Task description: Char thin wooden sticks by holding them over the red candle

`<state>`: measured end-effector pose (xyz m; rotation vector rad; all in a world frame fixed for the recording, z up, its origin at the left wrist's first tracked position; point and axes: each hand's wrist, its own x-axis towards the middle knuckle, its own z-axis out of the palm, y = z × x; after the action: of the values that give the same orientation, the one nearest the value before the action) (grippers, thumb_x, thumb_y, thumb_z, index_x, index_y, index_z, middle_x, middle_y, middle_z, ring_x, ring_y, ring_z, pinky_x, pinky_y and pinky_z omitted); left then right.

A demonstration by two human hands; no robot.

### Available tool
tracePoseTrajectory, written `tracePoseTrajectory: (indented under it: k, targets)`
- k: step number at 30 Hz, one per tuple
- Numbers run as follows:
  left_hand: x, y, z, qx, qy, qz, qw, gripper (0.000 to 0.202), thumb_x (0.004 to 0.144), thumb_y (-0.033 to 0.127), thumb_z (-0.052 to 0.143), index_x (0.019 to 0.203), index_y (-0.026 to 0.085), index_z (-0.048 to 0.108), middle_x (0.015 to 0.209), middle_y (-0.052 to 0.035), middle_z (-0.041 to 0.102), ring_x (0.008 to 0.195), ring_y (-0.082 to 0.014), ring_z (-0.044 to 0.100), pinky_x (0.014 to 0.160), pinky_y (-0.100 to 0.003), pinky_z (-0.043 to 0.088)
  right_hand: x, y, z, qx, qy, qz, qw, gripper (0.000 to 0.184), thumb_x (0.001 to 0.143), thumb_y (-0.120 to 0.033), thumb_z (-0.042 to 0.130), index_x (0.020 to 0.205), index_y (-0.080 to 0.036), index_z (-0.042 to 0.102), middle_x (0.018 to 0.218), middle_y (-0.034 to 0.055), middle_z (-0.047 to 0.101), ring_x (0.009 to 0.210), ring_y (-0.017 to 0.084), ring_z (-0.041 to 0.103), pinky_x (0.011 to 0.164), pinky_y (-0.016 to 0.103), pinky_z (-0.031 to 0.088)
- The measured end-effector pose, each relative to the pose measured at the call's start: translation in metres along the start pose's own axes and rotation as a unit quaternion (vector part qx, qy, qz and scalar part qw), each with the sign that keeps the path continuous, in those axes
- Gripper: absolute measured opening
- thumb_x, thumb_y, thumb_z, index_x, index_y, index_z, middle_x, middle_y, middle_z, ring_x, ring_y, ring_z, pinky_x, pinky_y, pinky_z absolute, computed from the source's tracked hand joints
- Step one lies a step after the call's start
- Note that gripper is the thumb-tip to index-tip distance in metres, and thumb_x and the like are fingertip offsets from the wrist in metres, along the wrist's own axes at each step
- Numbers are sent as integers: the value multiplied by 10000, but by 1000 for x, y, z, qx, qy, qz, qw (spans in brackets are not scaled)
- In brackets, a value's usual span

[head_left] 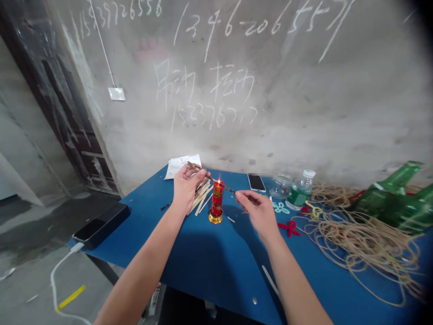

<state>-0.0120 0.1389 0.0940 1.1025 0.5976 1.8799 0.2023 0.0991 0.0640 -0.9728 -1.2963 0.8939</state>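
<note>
A red candle [217,201] in a gold base stands upright on the blue table [199,253], its small flame lit. Across the top of it, at the flame, runs a thin, darkened brown stick [228,188]. My left hand [185,187] pinches the stick toward its far left end, left of the candle. On the right side, my right hand [257,211] has its fingers closed on the other end. Behind my left hand lie several pale flat sticks [203,197], partly hidden. A short pale piece [231,219] lies beside the candle base.
Papers [176,166] and a phone [256,183] lie along the back. A glass jar [280,186], a water bottle [300,192], green bottles [389,194] and coiled cord [368,253] crowd the right. A red knotted shape [290,229] is near my right hand. A black box [101,224] sits on the left corner.
</note>
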Motion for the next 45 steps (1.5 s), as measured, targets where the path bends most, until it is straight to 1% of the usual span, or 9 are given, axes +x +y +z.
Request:
tracePoseTrajectory:
  k: [4, 6, 11, 14, 17, 24, 28, 35, 45]
  targets:
    - [-2, 0, -2, 48, -15, -10, 999, 411, 871, 535, 731, 1047, 164, 744, 1049, -125, 772, 880, -207, 764, 752, -291, 613, 2, 4, -2, 33, 34, 21, 999, 331, 754, -509, 832, 893, -210, 807, 779, 44, 740, 662, 157, 583, 586, 278, 442]
    - [-2, 0, -4, 87, -15, 0, 996, 465, 894, 574, 680, 1103, 167, 759, 1119, -142, 766, 867, -198, 751, 704, -276, 602, 3, 6, -4, 43, 45, 35, 997, 340, 748, -512, 837, 899, -209, 804, 779, 43, 739, 643, 147, 563, 556, 268, 415]
    - [-1, -3, -13, 148, -2, 52, 988, 417, 855, 493, 755, 1138, 188, 773, 1056, -120, 784, 754, -152, 691, 616, -246, 539, 5, 2, -12, 17, 64, 26, 997, 361, 739, -512, 839, 919, -201, 804, 820, 64, 766, 721, 185, 646, 626, 288, 485]
    - [0, -8, -18, 178, 11, 64, 982, 384, 808, 430, 812, 1114, 199, 793, 1003, -99, 794, 830, -185, 711, 736, -292, 566, 7, -3, -21, -28, 71, -6, 997, 347, 750, -497, 830, 934, -204, 808, 882, 78, 787, 820, 230, 702, 734, 330, 541]
    - [0, -13, -20, 214, -7, 62, 975, 333, 801, 393, 822, 1079, 211, 815, 1002, -87, 799, 916, -213, 727, 865, -332, 564, 9, -5, -34, -67, 78, -44, 994, 324, 763, -475, 825, 944, -207, 810, 963, 89, 797, 876, 252, 719, 793, 361, 560]
    - [-3, -17, -16, 227, -42, 50, 972, 248, 837, 367, 784, 1039, 229, 826, 994, -88, 807, 948, -237, 753, 884, -362, 585, 14, 0, -60, -100, 112, -70, 986, 354, 776, -479, 816, 992, -198, 813, 1002, 98, 799, 855, 255, 717, 794, 384, 559]
    - [-4, -18, -16, 245, -44, 60, 967, 244, 846, 386, 769, 1029, 234, 825, 1004, -86, 808, 961, -256, 753, 892, -398, 589, 14, -1, -63, -113, 103, -66, 986, 343, 784, -483, 812, 983, -203, 817, 974, 87, 799, 851, 249, 715, 783, 371, 550]
    - [-3, -18, -20, 261, -30, 62, 963, 185, 808, 370, 806, 913, 219, 830, 917, -77, 800, 859, -214, 727, 817, -333, 562, 13, -2, -66, -125, 76, -48, 988, 347, 790, -494, 803, 977, -202, 819, 942, 82, 796, 864, 252, 722, 782, 365, 550]
    - [-4, -14, -20, 274, -48, 65, 958, 177, 799, 388, 811, 863, 224, 828, 882, -63, 790, 811, -207, 696, 787, -323, 534, 14, 0, -68, -130, 71, -43, 988, 347, 782, -508, 807, 964, -213, 816, 933, 79, 796, 871, 258, 723, 778, 364, 549]
